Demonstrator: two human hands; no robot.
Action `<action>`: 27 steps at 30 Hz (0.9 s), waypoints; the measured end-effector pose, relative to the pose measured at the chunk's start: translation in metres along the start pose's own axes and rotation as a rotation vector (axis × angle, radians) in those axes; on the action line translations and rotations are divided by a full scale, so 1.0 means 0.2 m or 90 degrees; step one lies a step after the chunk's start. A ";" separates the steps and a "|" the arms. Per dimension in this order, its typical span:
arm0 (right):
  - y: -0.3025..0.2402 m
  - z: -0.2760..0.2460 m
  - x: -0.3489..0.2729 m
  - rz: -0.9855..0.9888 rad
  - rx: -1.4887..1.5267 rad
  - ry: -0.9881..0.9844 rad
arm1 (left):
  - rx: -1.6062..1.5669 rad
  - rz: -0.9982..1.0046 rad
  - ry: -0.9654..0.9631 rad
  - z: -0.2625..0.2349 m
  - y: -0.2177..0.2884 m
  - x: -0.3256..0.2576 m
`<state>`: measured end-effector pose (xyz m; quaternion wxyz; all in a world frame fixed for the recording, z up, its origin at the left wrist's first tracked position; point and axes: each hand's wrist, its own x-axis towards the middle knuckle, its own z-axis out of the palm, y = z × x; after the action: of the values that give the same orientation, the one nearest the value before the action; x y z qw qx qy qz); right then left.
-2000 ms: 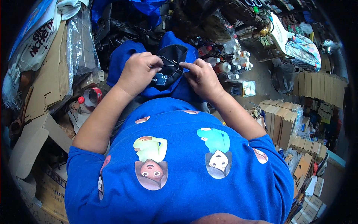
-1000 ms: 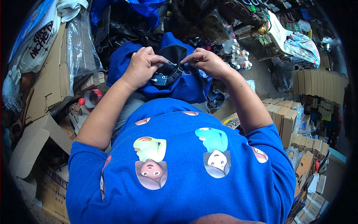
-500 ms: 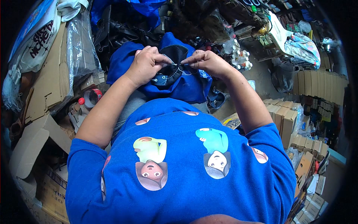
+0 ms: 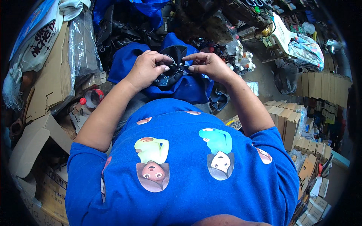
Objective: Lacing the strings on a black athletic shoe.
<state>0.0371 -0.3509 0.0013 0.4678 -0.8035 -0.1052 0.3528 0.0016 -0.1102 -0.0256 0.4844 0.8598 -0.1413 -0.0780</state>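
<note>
A dark shoe (image 4: pixel 177 52), with light stitching and eyelets on its side, rests in my lap on a blue cloth (image 4: pixel 124 62). Across its opening, a thin white lace (image 4: pixel 178 65) crosses in a loop or knot. My left hand (image 4: pixel 148 68) is closed, thumb and forefinger pinching the lace on the left. Opposite it, my right hand (image 4: pixel 210 67) holds the lace between thumb and forefinger on the right. The two hands are a short distance apart above the shoe. Part of the shoe lies hidden behind my left fingers.
At the left lean flat cardboard sheets (image 4: pixel 52 77) and a clear plastic bottle with a red cap (image 4: pixel 92 98). Several white-capped bottles (image 4: pixel 244 60) stand beyond my right hand. Stacked cardboard boxes (image 4: pixel 284 119) line the right, below a white chair (image 4: pixel 281 32) draped with cloth.
My hands have drawn slightly apart, and the lace between them now shows open loops. The right fingers have changed from a flat, extended pose to a wider pinch.
</note>
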 end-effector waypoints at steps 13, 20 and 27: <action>0.01 0.03 0.11 -0.059 -0.011 0.037 | -0.058 -0.009 -0.019 0.07 -0.04 0.08; 0.14 -0.03 0.06 -0.064 0.094 0.033 | 0.144 0.039 -0.004 0.00 0.04 0.04; 0.03 -0.15 -0.13 -0.019 0.084 0.006 | 0.134 0.041 -0.134 0.00 0.06 0.09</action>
<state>0.0378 -0.3870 0.0186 0.5256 -0.7706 -0.0913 0.3485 0.0165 -0.1209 -0.0147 0.3760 0.8880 -0.2264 -0.1371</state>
